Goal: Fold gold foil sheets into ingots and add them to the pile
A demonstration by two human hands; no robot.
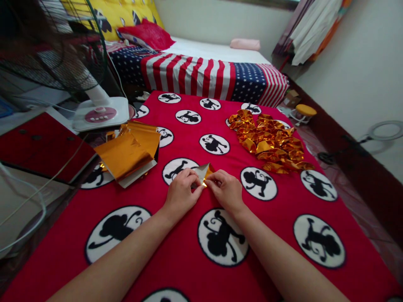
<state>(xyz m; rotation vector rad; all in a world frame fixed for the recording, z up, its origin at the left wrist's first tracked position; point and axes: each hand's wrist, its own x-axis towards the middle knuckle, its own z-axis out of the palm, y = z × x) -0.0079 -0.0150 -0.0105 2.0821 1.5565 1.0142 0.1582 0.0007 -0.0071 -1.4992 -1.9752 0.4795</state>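
Note:
Between my two hands is a small sheet of gold foil paper (202, 171), its pale back showing and its right edge turned over to the shiny gold side. My left hand (183, 188) pinches the sheet's left side between thumb and fingers. On the other side, the fingertips of my right hand (227, 189) are closed on the gold edge. A stack of flat gold foil paper (127, 153) lies to the left. Folded gold foil pieces (269, 140) sit heaped at the far right.
Under everything is a red cloth (192, 138) with black monkey figures in white circles. A fan (100, 111) stands at the left beside a dark red panel (44, 142). Behind the cloth is a bed (201, 75); a yellow stool (305, 110) and ring light (385, 131) are at the right.

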